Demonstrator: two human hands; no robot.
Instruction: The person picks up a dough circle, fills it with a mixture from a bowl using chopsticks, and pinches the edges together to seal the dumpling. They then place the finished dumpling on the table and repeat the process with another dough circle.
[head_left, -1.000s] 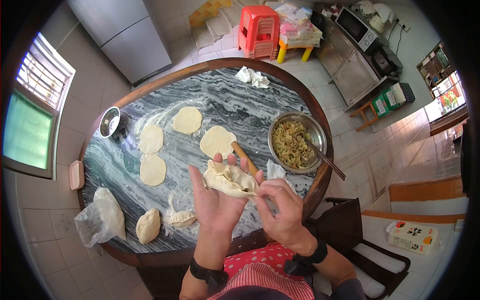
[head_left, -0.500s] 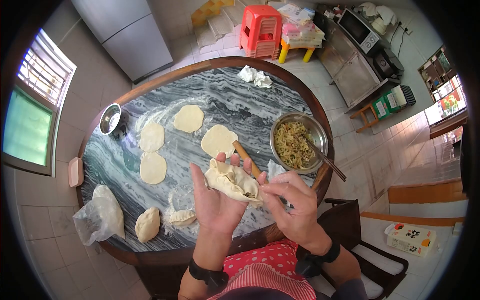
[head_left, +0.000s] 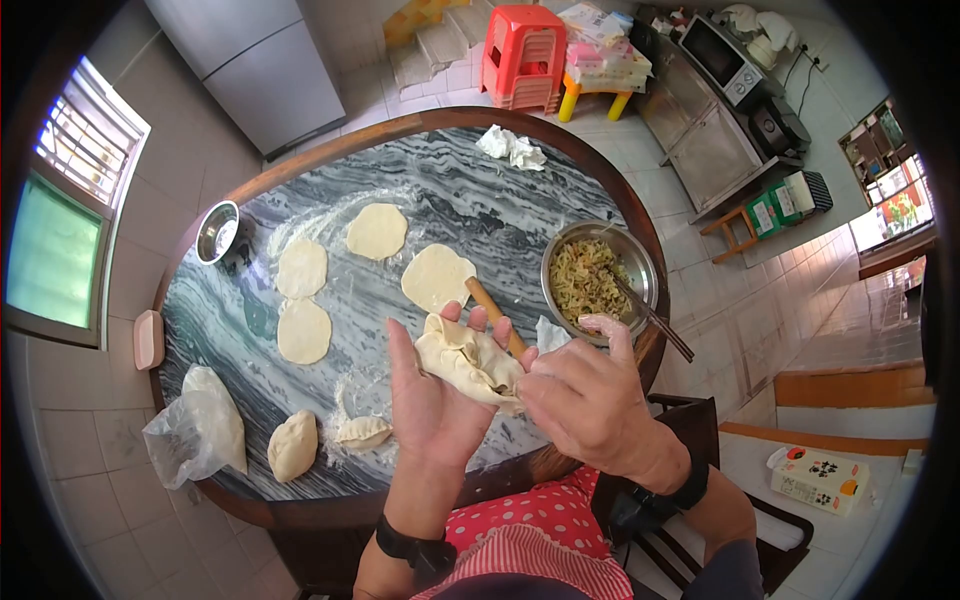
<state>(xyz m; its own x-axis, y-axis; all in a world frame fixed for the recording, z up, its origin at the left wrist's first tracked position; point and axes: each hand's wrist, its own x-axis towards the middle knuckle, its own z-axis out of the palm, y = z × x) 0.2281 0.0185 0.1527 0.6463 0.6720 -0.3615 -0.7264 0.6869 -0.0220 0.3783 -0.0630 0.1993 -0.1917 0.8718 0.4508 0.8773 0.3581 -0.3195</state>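
A large pleated dumpling (head_left: 465, 358) lies across the upturned palm of my left hand (head_left: 432, 415), the fingers curled behind it and the thumb apart. My right hand (head_left: 590, 395) pinches the dumpling's right end, its fingertips partly hidden behind the knuckles. Beyond my left fingers rests a wooden rolling pin (head_left: 490, 308), its end touching a round dough wrapper (head_left: 437, 278). Right of that stands a steel bowl (head_left: 653, 290) of shredded filling (head_left: 592, 278) with chopsticks (head_left: 655, 318) in it. A finished dumpling (head_left: 293, 446) and a smaller one (head_left: 364, 432) sit left of my wrist.
More wrappers (head_left: 376, 231) lie on the floured marble table (head_left: 430, 180). A small steel bowl (head_left: 218, 233) is at its left edge, near a plastic bag of dough (head_left: 205, 425). Crumpled tissue (head_left: 512, 148) lies at the back. A dark chair (head_left: 690, 430) stands at the right.
My right hand has turned over at the dumpling's end, its wrist and forearm swinging right and its knuckles now facing up. My left hand has stayed nearly still with the dumpling.
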